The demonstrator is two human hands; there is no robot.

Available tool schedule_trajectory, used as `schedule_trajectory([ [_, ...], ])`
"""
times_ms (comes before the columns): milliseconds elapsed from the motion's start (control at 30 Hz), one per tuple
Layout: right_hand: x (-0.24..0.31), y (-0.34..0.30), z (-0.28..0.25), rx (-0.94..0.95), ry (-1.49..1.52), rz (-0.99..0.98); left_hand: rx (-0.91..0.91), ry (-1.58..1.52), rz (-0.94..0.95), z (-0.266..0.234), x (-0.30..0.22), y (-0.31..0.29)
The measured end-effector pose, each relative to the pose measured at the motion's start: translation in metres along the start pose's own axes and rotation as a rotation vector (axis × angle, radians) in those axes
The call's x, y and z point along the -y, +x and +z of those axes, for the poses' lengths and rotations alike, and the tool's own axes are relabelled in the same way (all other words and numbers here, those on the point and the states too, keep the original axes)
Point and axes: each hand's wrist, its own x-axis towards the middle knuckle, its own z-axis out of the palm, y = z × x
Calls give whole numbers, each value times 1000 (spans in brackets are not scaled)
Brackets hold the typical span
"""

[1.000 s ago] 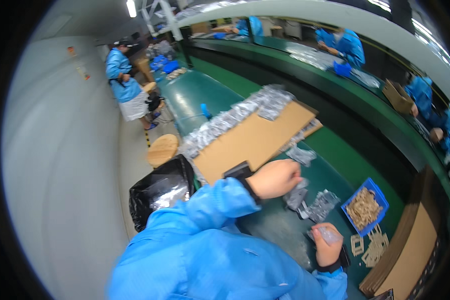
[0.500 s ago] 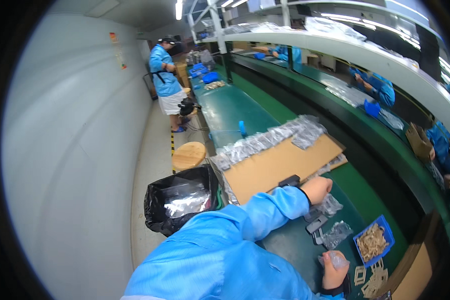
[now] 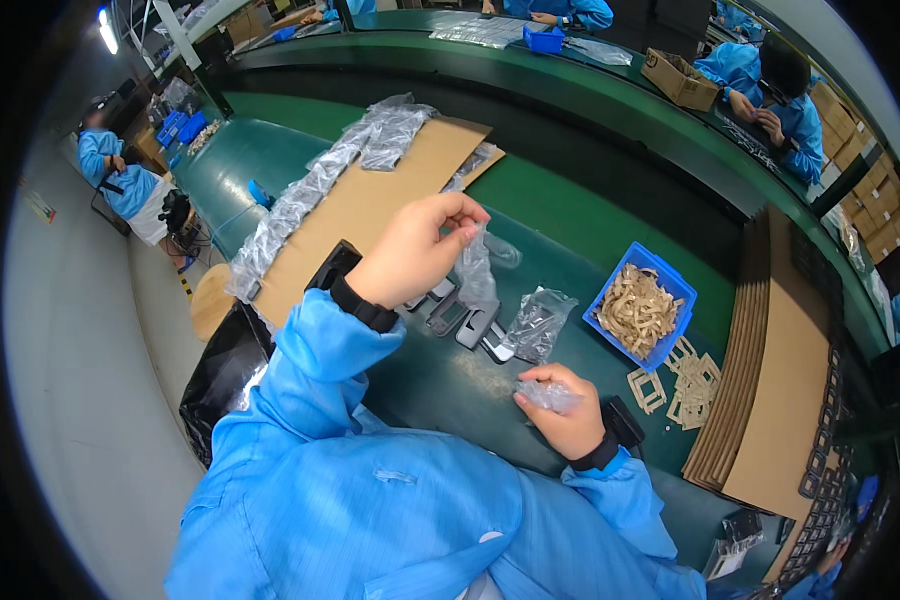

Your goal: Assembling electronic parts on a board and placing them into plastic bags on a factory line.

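My left hand (image 3: 415,250) is raised over the green bench, thumb and fingers pinching the top of a clear plastic bag (image 3: 478,278) that hangs down. Below the bag lie several small grey and black devices (image 3: 447,314), partly covered by it. Just right of them is another clear bag (image 3: 539,325) with dark parts showing inside. Nearer to me, my right hand (image 3: 568,418) is closed around crumpled clear plastic (image 3: 550,397); whether anything is inside it I cannot tell.
A blue bin (image 3: 613,344) of tan strips stands right, beside loose tan frames (image 3: 695,385). Farther right are stacked cardboard sheets (image 3: 770,400). At left, bagged items (image 3: 300,200) line a cardboard sheet (image 3: 375,205); a black-lined trash bin (image 3: 220,370) stands below. Co-workers sit across the bench.
My view has swung to the right. My left hand, earlier low over a bag near the devices, now holds a bag up by its top. The right hand still grips crumpled plastic.
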Motion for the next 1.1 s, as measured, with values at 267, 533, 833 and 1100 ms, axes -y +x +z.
schedule_trajectory([
  [267, -7, -1, -3, -19, -20, -16, -28, -105, -78, 3, 26, 4],
  [533, -13, 8, -3, -74, -11, -201, 445, -78, 264, 68, -35, -51],
  [833, -10, 0, -11, -243, 26, -179, 92, 339, 416, 115, 39, -34],
  [1100, 5, -2, -10, -177, 115, -229, 252, 196, 244, 98, 23, -17],
])
